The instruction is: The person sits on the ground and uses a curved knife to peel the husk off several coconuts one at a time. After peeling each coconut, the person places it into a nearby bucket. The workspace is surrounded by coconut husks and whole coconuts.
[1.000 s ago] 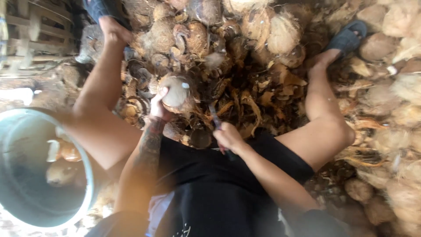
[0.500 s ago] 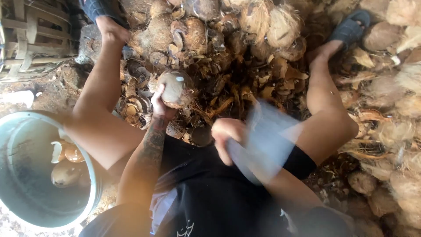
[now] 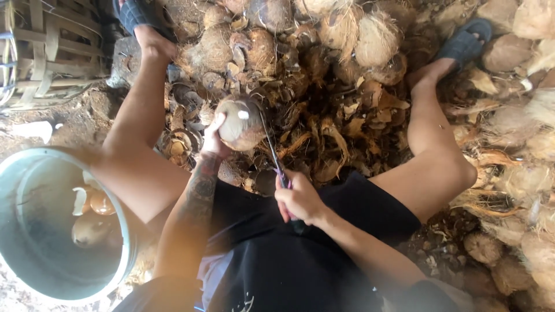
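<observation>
Where husks (image 3: 324, 133) litter ground, bucket (image 3: 34, 173) sits beside

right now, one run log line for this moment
left hand: holds coconut | right hand: grips knife, blade at coconut | bucket: beside left leg

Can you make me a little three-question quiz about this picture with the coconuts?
1. True or false: the left hand holds a coconut.
2. What does the right hand grip? A) a spoon B) a knife C) a rope
3. What lies inside the round tub at the person's left?

Key:
1. True.
2. B; its blade reaches up to the coconut.
3. Pale peeled coconuts and pieces.
</observation>
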